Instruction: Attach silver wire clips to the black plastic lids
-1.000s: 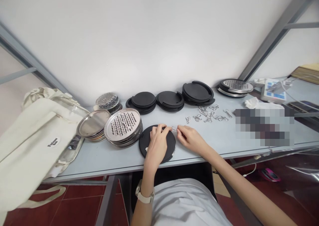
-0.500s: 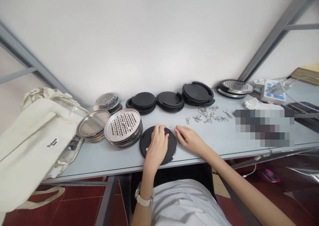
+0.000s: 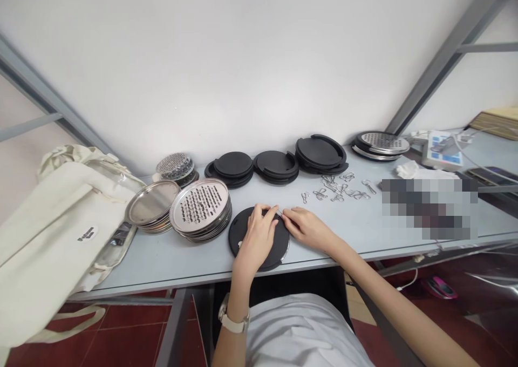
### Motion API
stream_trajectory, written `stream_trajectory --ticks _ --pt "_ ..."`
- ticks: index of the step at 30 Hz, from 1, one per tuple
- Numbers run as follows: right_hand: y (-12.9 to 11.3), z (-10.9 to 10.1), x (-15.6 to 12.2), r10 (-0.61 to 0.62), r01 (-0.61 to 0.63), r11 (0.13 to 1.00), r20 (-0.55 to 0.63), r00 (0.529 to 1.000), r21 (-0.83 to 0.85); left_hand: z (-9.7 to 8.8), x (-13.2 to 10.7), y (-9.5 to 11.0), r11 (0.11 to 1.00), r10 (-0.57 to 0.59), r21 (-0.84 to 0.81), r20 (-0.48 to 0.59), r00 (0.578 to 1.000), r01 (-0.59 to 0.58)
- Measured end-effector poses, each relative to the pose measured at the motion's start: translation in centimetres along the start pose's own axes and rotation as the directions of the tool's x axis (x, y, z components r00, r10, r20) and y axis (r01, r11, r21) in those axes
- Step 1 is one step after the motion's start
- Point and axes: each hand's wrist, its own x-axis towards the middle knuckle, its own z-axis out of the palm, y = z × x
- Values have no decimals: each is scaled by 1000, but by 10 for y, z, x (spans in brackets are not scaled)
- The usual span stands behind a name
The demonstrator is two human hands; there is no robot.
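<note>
A black round lid with a thin metal rim lies flat at the table's front edge. My left hand rests on top of it, fingers curled toward its far right edge. My right hand sits just right of the lid, thumb and fingers pinched on a small wire clip at the lid's rim. The two hands' fingertips nearly meet there. A scatter of several loose wire clips lies on the table beyond my right hand.
Left of the lid stand a stack of perforated steel discs and a stack of plain steel plates. Three piles of black lids line the back wall, with more steel grater discs at the right. A cream cloth bag fills the left end.
My right hand has crept left, carrying the clip up against the lid's rim, and my left fingers have closed in to meet it. The view shifted slightly downward.
</note>
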Motion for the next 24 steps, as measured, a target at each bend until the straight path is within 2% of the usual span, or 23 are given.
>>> stream_trajectory --ticks 6,12,17,24 --pt "2 2 -1 5 -5 1000 -4 1000 3 -3 6 3 999 -33 22 42 999 32" --pt "0 -1 0 40 -40 999 -20 999 0 7 11 1 996 9 88 -43 999 -5" --pt "0 -3 1 58 -57 997 -17 998 47 13 12 -1 996 48 80 -112 993 -40" --pt "3 -1 0 67 -64 994 -27 997 83 11 12 4 990 118 85 -75 990 -111"
